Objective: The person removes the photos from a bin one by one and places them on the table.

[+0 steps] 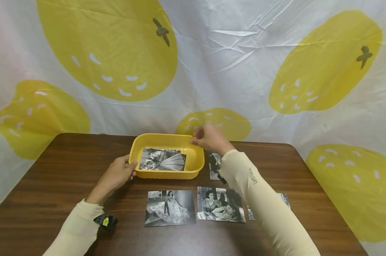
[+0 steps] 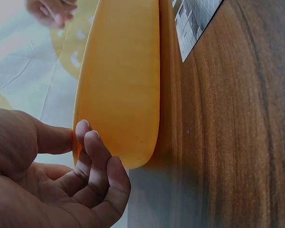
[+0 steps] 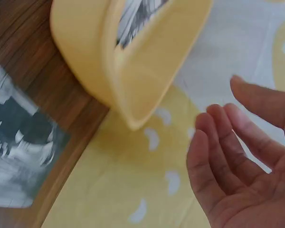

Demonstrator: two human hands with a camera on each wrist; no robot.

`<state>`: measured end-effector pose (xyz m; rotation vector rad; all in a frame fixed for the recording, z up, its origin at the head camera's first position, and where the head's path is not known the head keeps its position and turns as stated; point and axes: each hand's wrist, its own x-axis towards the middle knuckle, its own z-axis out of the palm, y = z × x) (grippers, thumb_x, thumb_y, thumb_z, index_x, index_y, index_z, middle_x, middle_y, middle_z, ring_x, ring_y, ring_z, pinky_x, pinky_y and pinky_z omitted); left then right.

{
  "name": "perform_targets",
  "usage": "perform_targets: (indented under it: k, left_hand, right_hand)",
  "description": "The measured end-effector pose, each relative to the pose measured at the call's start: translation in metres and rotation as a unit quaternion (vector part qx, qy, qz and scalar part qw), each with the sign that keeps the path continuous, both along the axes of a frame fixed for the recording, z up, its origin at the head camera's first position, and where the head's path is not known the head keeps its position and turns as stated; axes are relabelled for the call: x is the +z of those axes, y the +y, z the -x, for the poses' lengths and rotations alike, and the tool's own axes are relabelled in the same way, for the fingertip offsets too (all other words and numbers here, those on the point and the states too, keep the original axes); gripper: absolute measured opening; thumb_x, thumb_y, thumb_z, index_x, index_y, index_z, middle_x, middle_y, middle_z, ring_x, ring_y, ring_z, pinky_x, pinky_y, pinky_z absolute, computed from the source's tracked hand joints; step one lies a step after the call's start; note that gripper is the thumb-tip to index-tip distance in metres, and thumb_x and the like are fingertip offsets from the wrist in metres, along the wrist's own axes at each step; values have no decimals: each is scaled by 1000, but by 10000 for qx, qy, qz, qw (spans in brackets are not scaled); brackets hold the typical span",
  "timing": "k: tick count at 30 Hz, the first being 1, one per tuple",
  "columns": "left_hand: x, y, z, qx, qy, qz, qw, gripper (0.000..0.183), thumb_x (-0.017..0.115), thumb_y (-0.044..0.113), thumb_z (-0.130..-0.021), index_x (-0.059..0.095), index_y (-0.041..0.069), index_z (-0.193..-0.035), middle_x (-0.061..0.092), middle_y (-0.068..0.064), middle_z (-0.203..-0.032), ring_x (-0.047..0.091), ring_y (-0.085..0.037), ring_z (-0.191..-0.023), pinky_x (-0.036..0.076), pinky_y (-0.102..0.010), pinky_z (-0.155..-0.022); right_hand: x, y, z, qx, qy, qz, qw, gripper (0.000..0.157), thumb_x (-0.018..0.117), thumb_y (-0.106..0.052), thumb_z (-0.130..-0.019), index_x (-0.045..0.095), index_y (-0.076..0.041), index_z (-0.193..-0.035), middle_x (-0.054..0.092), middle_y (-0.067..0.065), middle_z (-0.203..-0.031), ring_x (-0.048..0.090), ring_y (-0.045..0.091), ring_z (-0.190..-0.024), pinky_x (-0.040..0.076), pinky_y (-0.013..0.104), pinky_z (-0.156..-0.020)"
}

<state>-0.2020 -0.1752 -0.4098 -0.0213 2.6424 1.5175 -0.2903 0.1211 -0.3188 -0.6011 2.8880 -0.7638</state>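
Note:
A yellow plastic basin (image 1: 167, 174) stands near the table's far edge with black-and-white photos (image 1: 162, 160) lying in it. My left hand (image 1: 117, 172) pinches its left end; in the left wrist view the thumb of that hand (image 2: 61, 175) is on the rim and the fingers curl along the outer wall. Over the basin's far right corner is my right hand (image 1: 213, 138), bent at the fingers with nothing in its grasp. The right wrist view shows this hand (image 3: 247, 161) apart from the basin (image 3: 85, 52), fingers loosely curved and thumb separate.
Two photos, a gown picture (image 1: 170, 209) and a seated-figure picture (image 1: 221, 206), lie in front of the basin. Another photo (image 1: 213, 165) lies to its right, and one more (image 1: 284, 199) is partly covered by my right sleeve. A lemon-print curtain (image 1: 212, 71) hangs behind the wooden table (image 1: 52, 185).

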Motion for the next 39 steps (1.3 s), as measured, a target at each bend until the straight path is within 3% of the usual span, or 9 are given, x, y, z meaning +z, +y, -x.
perform_targets:
  k: [4,6,8,13,20,27,33,39]
  left_hand:
    - [0,0,0,3,-8,14,10000,37,47,12,-108,47,-13,-135,60,-6,-73,53,-12,-61,40,-24,-49]
    - [1,0,0,8,-11,36,10000,36,47,12,-108,48,-13,-134,60,-6,-74,54,-13,-61,41,-24,-50]
    - [1,0,0,5,6,75,10000,35,47,12,-108,49,-12,-132,60,-6,-74,54,-13,-62,41,-24,-51]
    - [-1,1,1,-1,38,77,10000,34,47,12,-108,50,-12,-131,60,-6,-74,54,-13,-62,39,-24,-49]
    - [-1,1,1,36,45,34,10000,32,47,12,-107,51,-11,-129,59,-5,-73,53,-12,-60,37,-23,-48]
    - [0,0,0,18,101,75,9999,31,48,11,-107,52,-11,-127,59,-5,-72,53,-12,-60,38,-23,-49]
    - [1,1,-1,101,28,153,9998,34,48,13,-108,51,-11,-131,60,-5,-73,54,-13,-61,38,-24,-50]
    - [1,3,-1,124,-68,90,9999,39,46,15,-108,47,-12,-137,60,-6,-75,54,-13,-63,39,-24,-50]
  right_hand:
    - [-12,-26,4,537,-229,-638,9963,45,81,-25,-89,68,2,-122,69,16,-118,65,30,-108,52,41,-93]
    - [-22,-37,6,708,-217,-1011,9921,50,83,-28,-87,67,4,-122,69,17,-119,64,30,-109,51,41,-95]
    - [-32,-46,7,758,-107,-1356,9878,50,86,-31,-83,69,4,-114,70,14,-110,65,29,-100,51,40,-92]
    - [-53,-59,9,561,-118,-1753,9828,50,93,-39,-71,63,-4,-89,62,6,-85,58,24,-82,51,39,-84]
    - [-71,-64,8,269,-239,-2132,9763,49,94,-40,-70,66,-7,-94,67,6,-96,64,25,-92,53,40,-84]
    - [-80,-66,5,26,9,-2228,9748,48,94,-37,-69,73,-10,-101,65,12,-111,63,32,-100,54,45,-83]
    - [-81,-67,6,-204,237,-1972,9799,50,97,-38,-64,71,-9,-95,69,12,-103,66,32,-95,55,44,-81]
    - [-80,-62,11,-328,465,-1651,9846,33,92,-23,-72,66,-8,-85,69,12,-96,65,30,-89,54,44,-80]
